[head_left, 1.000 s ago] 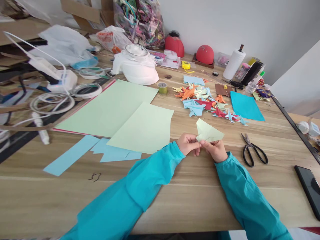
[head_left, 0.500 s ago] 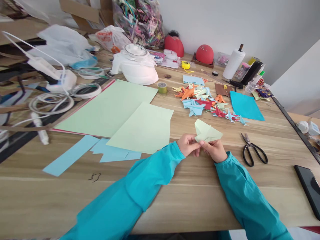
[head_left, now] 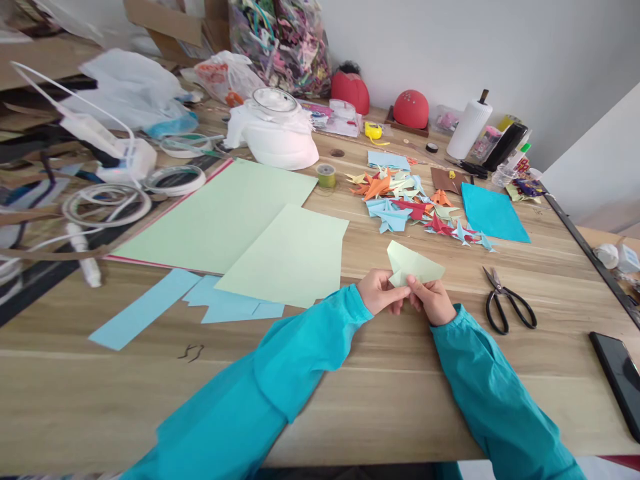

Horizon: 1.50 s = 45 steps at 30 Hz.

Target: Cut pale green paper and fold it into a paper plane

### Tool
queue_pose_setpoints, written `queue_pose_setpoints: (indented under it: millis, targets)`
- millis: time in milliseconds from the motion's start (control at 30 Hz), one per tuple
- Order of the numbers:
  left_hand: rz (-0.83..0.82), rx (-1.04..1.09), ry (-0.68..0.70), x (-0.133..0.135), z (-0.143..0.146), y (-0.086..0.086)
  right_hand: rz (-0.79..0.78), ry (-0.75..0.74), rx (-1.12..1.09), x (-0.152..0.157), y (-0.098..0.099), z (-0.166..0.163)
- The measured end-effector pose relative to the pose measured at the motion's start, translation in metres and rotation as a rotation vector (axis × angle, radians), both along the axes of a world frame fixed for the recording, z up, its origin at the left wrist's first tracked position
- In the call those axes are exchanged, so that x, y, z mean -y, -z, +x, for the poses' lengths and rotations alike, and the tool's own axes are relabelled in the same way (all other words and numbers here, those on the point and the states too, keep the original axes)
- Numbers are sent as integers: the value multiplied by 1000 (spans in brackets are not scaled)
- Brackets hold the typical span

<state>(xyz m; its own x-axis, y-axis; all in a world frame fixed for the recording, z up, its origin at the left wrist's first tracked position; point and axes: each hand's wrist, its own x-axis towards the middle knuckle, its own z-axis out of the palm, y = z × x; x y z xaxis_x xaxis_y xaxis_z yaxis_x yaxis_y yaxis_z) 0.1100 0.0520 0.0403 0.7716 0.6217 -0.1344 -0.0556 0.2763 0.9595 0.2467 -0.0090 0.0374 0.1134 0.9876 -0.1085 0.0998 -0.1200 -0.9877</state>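
Note:
A small piece of folded pale green paper (head_left: pixel 417 265) is held up between my two hands over the table's near middle. My left hand (head_left: pixel 379 291) grips its lower left corner, thumb pointing right. From the other side my right hand (head_left: pixel 433 300) pinches the lower edge, its thumb pressed on the paper close to my left thumb. The fingers behind the paper are partly hidden. Beyond my hands lies a pile of folded paper cranes (head_left: pixel 387 213) in blue, orange, red and pale green. Left of my hands is a loose pale green sheet (head_left: pixel 290 257).
Black-handled scissors (head_left: pixel 505 301) lie open-bladed to the right, with a phone (head_left: pixel 617 380) at the right edge. Blue paper strips (head_left: pixel 145 310) and a large green sheet (head_left: pixel 215 213) are at left. Behind stand a thread spool (head_left: pixel 326 176) and a teal paper stack (head_left: pixel 494 212).
My right thumb has slid slightly left across the paper's lower edge. A small flap at the paper's lower left now shows more clearly. The view has shifted a little.

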Motion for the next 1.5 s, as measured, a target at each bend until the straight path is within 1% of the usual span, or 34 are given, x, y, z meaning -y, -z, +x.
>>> queue_pose_setpoints:
  millis: [100,200,300,433,533,633,733,833,967,1067,1133,1300,1500]
  targets:
    - [-7,0,23,-1,-1,1,23,-12,27,0,-2,-1]
    - [-4,17,46,-3,-2,2,79,-49,53,0,-5,-3]
    - [-6,16,42,-4,-2,3,130,-67,71,0,-5,-3]
    - [2,-7,21,-3,-1,5,153,-62,79,0,-1,0]
    - [19,-9,-16,0,1,5,139,-31,78,-1,1,1]
    - [11,-2,-43,1,2,4,74,32,63,-1,0,1]
    - [-36,1,15,0,2,2,54,61,29,-1,-1,1]
    - [-40,-3,53,-1,1,1,64,69,11,-1,0,1]
    - [-4,6,36,-2,0,3,74,5,22,0,0,0]
    - [6,7,81,-2,-1,5,127,-66,12,0,-1,0]
    - [7,10,101,-2,-1,5,133,-83,-6,0,-2,0]
    - [15,13,87,0,-1,2,64,-51,-71,1,-1,-1]
    - [0,0,97,0,0,0,55,-2,-109,2,6,-2]
